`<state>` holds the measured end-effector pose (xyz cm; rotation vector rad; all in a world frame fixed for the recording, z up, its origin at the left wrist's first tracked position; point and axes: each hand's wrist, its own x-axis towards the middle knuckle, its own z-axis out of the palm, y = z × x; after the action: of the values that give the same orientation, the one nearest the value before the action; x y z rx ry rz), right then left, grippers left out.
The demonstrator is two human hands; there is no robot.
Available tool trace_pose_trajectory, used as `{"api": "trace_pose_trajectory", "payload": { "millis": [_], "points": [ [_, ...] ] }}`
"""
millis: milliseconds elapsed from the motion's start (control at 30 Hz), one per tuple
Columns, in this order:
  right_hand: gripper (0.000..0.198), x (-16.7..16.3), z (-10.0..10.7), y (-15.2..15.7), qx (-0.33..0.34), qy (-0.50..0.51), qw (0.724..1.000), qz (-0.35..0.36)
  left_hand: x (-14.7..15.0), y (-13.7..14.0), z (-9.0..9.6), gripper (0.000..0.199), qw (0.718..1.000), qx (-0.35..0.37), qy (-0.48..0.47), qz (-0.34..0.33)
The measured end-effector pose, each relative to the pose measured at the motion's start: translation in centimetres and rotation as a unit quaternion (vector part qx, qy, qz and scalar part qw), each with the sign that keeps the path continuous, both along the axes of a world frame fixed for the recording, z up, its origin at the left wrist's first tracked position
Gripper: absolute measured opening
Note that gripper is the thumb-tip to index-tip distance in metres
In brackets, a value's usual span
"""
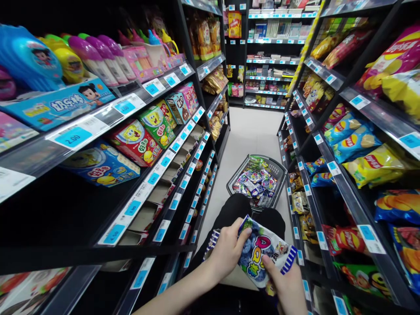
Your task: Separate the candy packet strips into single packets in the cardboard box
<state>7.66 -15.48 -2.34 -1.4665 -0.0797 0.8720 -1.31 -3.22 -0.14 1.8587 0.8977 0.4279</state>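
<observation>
A blue and white gummy candy bag [254, 251], printed with blueberries and pink letters, is held over my lap. My left hand [228, 247] grips its upper left side, thumb on the front. Another blue-striped packet [212, 241] shows partly behind that hand; whether the hand holds it I cannot tell. My right hand [288, 282] closes on the lower right of the bag, thumb across the front, other fingers hidden behind. Beyond my knees, a dark shopping basket [280, 168] stands on the floor with many similar candy bags [256, 181] in it.
Shelves with price labels line both sides of a narrow aisle. On the left are boxed sweets [136, 142] and bottle-shaped toys [88, 48]; on the right, chip bags [377, 164]. Pale floor [257, 124] runs to a back shelf [272, 61].
</observation>
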Motion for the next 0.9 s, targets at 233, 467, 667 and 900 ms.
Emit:
{"api": "trace_pose_trajectory", "payload": {
  "millis": [233, 467, 667, 900],
  "points": [
    [0.050, -0.7, -2.1, 0.3, -0.018, -0.006, 1.000, -0.010, 0.5, -0.1, -0.2, 0.023, 1.000, 0.009, -0.014, -0.004],
    [0.058, -0.8, -2.0, 0.9, 0.073, 0.104, 0.992, 0.005, 0.8, 0.3, -0.8, 0.023, 0.999, -0.024, -0.028, 0.017],
    [0.045, 1.0, -1.9, 0.6, 0.000, 0.002, 1.000, -0.003, 0.5, 1.2, -2.1, 0.036, 0.992, -0.114, -0.047, 0.010],
    [0.043, 1.0, -2.0, 0.9, 0.037, 0.045, 0.998, 0.008, -0.5, 1.9, -2.7, 0.054, 0.977, -0.202, -0.063, 0.041]
  ]
}}
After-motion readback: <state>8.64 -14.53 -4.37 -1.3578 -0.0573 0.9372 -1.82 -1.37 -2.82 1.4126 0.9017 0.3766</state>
